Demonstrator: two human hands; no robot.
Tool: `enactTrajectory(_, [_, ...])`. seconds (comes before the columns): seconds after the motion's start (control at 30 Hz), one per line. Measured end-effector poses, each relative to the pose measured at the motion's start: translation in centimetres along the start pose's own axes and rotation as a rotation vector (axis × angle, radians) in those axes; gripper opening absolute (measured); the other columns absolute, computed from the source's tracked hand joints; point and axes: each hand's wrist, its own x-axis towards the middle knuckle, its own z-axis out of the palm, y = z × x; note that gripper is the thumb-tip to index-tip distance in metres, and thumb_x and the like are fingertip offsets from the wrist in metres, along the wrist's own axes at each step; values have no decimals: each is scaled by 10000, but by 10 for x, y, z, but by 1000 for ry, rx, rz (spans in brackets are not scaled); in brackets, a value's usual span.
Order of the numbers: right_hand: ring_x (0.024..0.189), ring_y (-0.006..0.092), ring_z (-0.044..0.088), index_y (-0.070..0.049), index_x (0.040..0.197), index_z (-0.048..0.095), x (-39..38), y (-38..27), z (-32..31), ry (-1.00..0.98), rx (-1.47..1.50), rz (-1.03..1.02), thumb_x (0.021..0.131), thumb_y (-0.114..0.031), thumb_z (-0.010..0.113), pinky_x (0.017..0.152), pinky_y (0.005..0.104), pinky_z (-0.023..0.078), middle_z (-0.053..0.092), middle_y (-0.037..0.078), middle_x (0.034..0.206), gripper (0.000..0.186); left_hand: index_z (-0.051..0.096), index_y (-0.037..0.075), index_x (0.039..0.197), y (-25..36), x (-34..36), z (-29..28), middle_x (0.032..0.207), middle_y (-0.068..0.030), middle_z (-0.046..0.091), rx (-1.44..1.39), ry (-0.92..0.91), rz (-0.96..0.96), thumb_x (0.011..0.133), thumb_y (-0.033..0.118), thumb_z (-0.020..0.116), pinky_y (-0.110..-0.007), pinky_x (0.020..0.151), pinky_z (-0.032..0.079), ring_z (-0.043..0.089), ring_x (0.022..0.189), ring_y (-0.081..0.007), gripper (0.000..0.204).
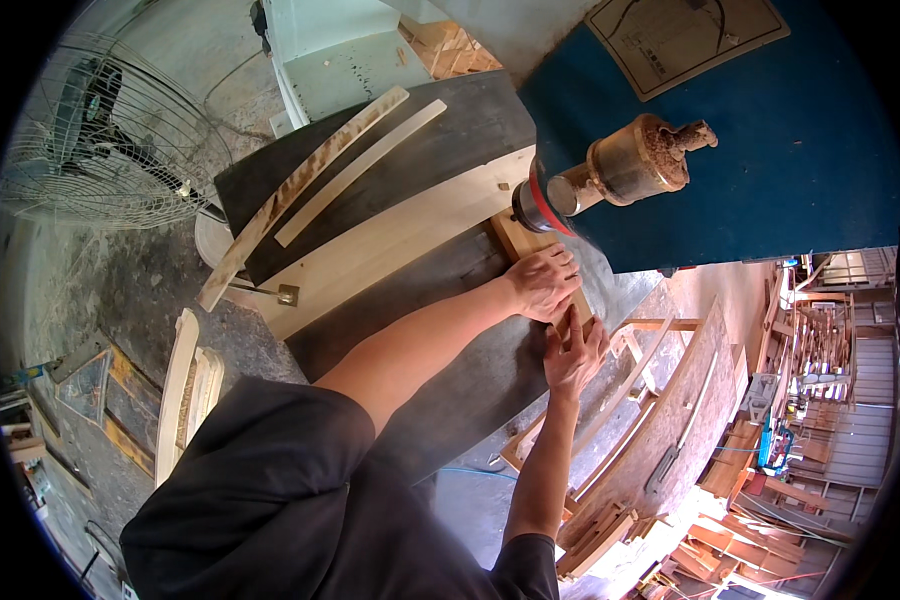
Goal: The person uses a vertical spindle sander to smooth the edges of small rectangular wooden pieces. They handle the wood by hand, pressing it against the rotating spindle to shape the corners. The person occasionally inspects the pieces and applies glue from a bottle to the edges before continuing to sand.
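A short wooden piece (517, 238) lies on the dark grey machine table (410, 410), its far end close to a round black-and-red cutter head (538, 205). My left hand (545, 284) is on top of the piece, fingers bent over it. Nearer to me, my right hand (574, 358) grips its near end, thumb and fingers on either side. The hands partly cover the wood. Alongside the cutter head runs a long pale wooden board (400, 240), apparently fixed across the table. Whether the piece touches the cutter cannot be made out.
A dusty metal cylinder (635, 162) juts out beside a blue machine body (770, 150). Two thin wooden strips (305, 195) (360, 172) lie across the table's far left. A wire-caged fan (110, 135) stands at left. Wooden frames (660, 400) and stacked lumber (740, 540) are at right.
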Motion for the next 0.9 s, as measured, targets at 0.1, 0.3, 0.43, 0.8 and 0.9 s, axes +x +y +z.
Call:
enactTrajectory(0.1, [1368,438,542,-209,1428,742,1,1,1,-4,-5,4,883,-358,835,1138,577,452,577,240,1499,573,723,84,964,0,1,1,1012,-84,703,-1,12,-2,810,250,757,-415,1056,487,643,1081,-277,228])
enactTrajectory(0.3, [1355,438,547,-195,1421,746,3,2,1,9,6,-7,870,-343,847,1132,568,462,581,246,1488,579,720,80,963,0,2,0,1009,-92,724,-16,17,-8,812,247,756,-418,1043,498,659,1070,-280,228])
enactTrajectory(0.43, [1342,441,550,-188,1416,749,4,4,1,14,12,-17,864,-343,850,1131,565,464,583,247,1485,582,726,77,974,0,4,-2,1012,-100,732,-23,-6,-15,813,250,758,-419,1057,498,665,1083,-282,238])
enactTrajectory(0.8, [1348,439,549,-185,1405,756,8,3,-1,-1,5,-4,857,-309,853,1135,567,467,590,241,1489,570,738,73,1005,-1,6,0,1032,-110,739,-30,-44,-27,817,250,753,-430,1095,485,668,1120,-292,259])
enactTrajectory(0.9, [1349,441,552,-184,1398,761,8,4,0,6,1,-7,858,-312,854,1141,569,468,597,242,1489,563,738,72,997,-2,7,2,1035,-110,739,-22,-45,-18,815,250,750,-429,1104,478,666,1123,-291,255])
